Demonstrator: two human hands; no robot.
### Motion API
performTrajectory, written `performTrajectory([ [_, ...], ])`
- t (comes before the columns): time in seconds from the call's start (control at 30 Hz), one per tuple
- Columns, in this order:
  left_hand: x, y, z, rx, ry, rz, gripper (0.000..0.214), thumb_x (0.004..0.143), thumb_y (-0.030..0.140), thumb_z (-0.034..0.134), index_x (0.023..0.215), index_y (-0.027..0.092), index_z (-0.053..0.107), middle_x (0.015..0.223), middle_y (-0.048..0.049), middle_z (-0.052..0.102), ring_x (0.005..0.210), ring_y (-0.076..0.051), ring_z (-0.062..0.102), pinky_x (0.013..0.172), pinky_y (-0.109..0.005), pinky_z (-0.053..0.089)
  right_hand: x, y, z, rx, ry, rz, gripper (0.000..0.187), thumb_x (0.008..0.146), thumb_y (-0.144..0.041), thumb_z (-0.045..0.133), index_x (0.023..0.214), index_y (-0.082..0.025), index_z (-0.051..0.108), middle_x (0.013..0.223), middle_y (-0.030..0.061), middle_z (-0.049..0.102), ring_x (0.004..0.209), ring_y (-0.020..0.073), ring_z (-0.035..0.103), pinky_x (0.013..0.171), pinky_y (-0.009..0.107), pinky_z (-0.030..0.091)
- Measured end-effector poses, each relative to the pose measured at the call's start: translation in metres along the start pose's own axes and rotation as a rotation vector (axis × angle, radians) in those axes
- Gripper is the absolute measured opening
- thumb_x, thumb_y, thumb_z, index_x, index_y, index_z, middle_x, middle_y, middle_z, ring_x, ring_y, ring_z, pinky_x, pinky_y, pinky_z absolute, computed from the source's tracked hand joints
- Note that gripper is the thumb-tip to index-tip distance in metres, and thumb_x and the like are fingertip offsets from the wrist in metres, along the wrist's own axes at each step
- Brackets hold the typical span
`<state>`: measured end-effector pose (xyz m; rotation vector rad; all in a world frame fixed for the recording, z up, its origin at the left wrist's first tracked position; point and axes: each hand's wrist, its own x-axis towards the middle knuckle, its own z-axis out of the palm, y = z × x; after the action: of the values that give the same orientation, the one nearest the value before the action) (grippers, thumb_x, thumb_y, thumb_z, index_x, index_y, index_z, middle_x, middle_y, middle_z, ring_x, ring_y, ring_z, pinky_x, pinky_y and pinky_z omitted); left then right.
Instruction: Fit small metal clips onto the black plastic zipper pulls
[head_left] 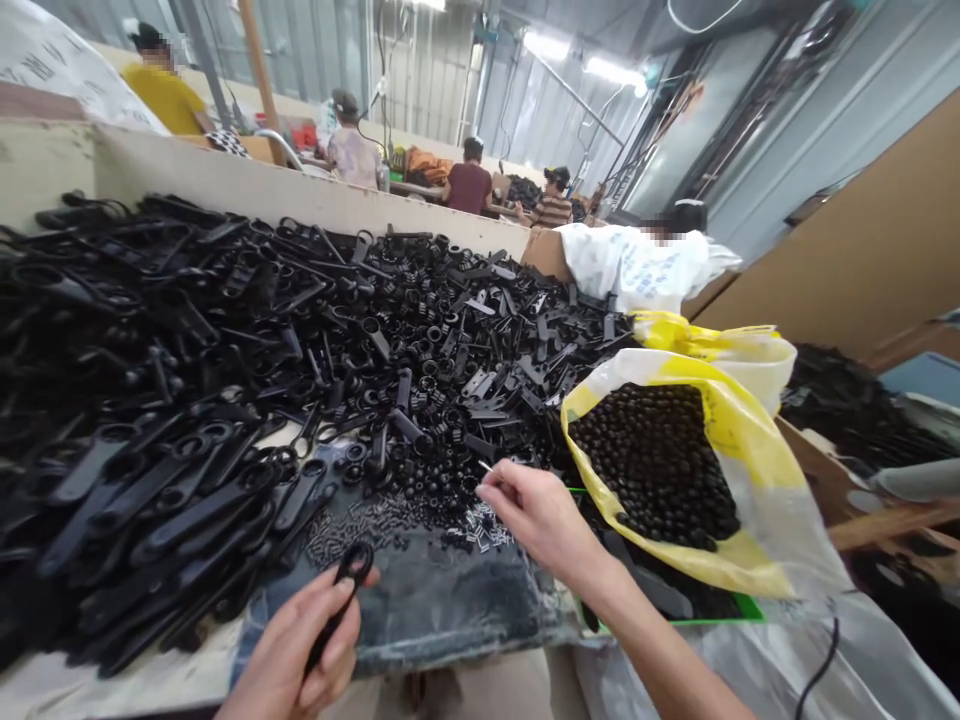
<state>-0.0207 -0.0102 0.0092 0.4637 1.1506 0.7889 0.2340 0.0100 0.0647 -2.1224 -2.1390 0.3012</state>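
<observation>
My left hand (304, 635) is closed round a black plastic handle (341, 595) with a ring at its upper end, held tilted over the front edge of the work surface. My right hand (529, 515) pinches a small silvery pin (485, 466) between thumb and fingertips. Right below those fingers lies a little heap of shiny metal pins (484, 530). Left of it spreads a patch of small dark metal pieces (352, 530). A dark, worn mat (450, 595) covers the surface between my hands.
Black handles (187, 490) pile up on the left, with black rings and flat parts (427, 350) heaped behind. To the right, a yellow-and-white bag (757, 480) of black balls (652, 460) rests over a green tray (750, 608). Several people sit beyond the low board (315, 190).
</observation>
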Motion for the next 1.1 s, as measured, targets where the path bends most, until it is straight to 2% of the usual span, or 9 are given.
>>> performTrajectory([
  [0.1, 0.0, -0.003, 0.011, 0.011, 0.01, 0.013, 0.055, 0.062, 0.053, 0.093, 0.097, 0.016, 0.071, 0.059, 0.0077, 0.053, 0.045, -0.004, 0.033, 0.047, -0.017, 0.025, 0.026, 0.003, 0.003, -0.155, 0.004, 0.059, 0.02, 0.107, -0.025, 0.054, 0.104, -0.018, 0.072, 0.101, 0.0075, 0.077, 0.087, 0.0214, 0.075, 0.071, 0.027, 0.049],
  [0.2, 0.001, -0.012, 0.018, 0.045, -0.012, 0.036, 0.064, 0.065, 0.056, 0.09, 0.114, 0.02, 0.07, 0.069, 0.0036, 0.062, 0.053, -0.009, 0.043, 0.051, -0.02, 0.031, 0.044, -0.001, 0.008, -0.266, -0.023, 0.112, 0.019, 0.106, -0.022, 0.054, 0.108, -0.014, 0.071, 0.103, 0.0135, 0.076, 0.088, 0.027, 0.078, 0.069, 0.03, 0.051],
  [0.33, 0.002, -0.015, 0.015, 0.018, -0.131, 0.048, 0.063, 0.074, 0.052, 0.083, 0.124, 0.018, 0.065, 0.08, -0.0029, 0.07, 0.067, -0.016, 0.054, 0.056, -0.025, 0.035, 0.055, -0.005, 0.01, -0.344, -0.066, 0.107, 0.017, 0.105, -0.03, 0.059, 0.111, -0.018, 0.069, 0.108, 0.0118, 0.075, 0.094, 0.0261, 0.078, 0.071, 0.03, 0.053],
  [0.47, 0.001, -0.007, 0.009, -0.065, -0.222, -0.005, 0.056, 0.085, 0.042, 0.07, 0.133, 0.016, 0.058, 0.095, -0.0079, 0.075, 0.083, -0.02, 0.06, 0.068, -0.028, 0.041, 0.056, -0.01, 0.011, -0.385, -0.086, 0.107, 0.017, 0.104, -0.027, 0.058, 0.113, -0.018, 0.069, 0.115, 0.0125, 0.072, 0.097, 0.0256, 0.077, 0.071, 0.029, 0.052],
  [0.6, -0.003, -0.001, 0.005, -0.166, -0.26, -0.07, 0.057, 0.085, 0.034, 0.063, 0.137, 0.014, 0.054, 0.106, -0.0121, 0.076, 0.093, -0.022, 0.063, 0.077, -0.032, 0.042, 0.054, -0.013, 0.012, -0.416, -0.076, 0.134, 0.021, 0.104, -0.025, 0.055, 0.118, -0.016, 0.067, 0.116, 0.0152, 0.071, 0.093, 0.0273, 0.077, 0.066, 0.03, 0.049],
  [0.73, -0.006, -0.002, 0.001, -0.198, -0.275, -0.073, 0.056, 0.083, 0.033, 0.062, 0.136, 0.015, 0.055, 0.106, -0.0112, 0.076, 0.094, -0.023, 0.063, 0.078, -0.033, 0.041, 0.057, -0.008, 0.012, -0.44, -0.066, 0.142, 0.021, 0.102, -0.019, 0.052, 0.116, -0.017, 0.067, 0.113, 0.0143, 0.074, 0.094, 0.026, 0.077, 0.067, 0.029, 0.047],
  [0.83, -0.008, -0.005, -0.002, -0.192, -0.285, -0.051, 0.056, 0.08, 0.032, 0.063, 0.134, 0.016, 0.056, 0.105, -0.0099, 0.076, 0.095, -0.022, 0.062, 0.078, -0.032, 0.04, 0.061, -0.003, 0.014, -0.447, -0.065, 0.13, 0.02, 0.104, -0.025, 0.052, 0.112, -0.018, 0.068, 0.116, 0.0127, 0.075, 0.099, 0.0265, 0.076, 0.071, 0.03, 0.049],
  [0.93, -0.01, -0.007, -0.003, -0.177, -0.291, -0.009, 0.057, 0.076, 0.032, 0.066, 0.13, 0.016, 0.057, 0.101, -0.009, 0.077, 0.092, -0.021, 0.062, 0.076, -0.032, 0.038, 0.064, -0.001, 0.016, -0.439, -0.072, 0.124, 0.019, 0.103, -0.03, 0.056, 0.111, -0.017, 0.069, 0.116, 0.013, 0.076, 0.103, 0.0279, 0.075, 0.073, 0.031, 0.049],
  [1.1, -0.014, -0.006, -0.003, -0.18, -0.261, 0.006, 0.063, 0.066, 0.035, 0.07, 0.124, 0.014, 0.057, 0.093, -0.008, 0.076, 0.084, -0.02, 0.061, 0.072, -0.03, 0.036, 0.07, 0.0, 0.016, -0.379, -0.081, 0.127, 0.011, 0.098, -0.026, 0.064, 0.1, -0.017, 0.07, 0.105, 0.0157, 0.079, 0.101, 0.0309, 0.076, 0.072, 0.032, 0.049],
])
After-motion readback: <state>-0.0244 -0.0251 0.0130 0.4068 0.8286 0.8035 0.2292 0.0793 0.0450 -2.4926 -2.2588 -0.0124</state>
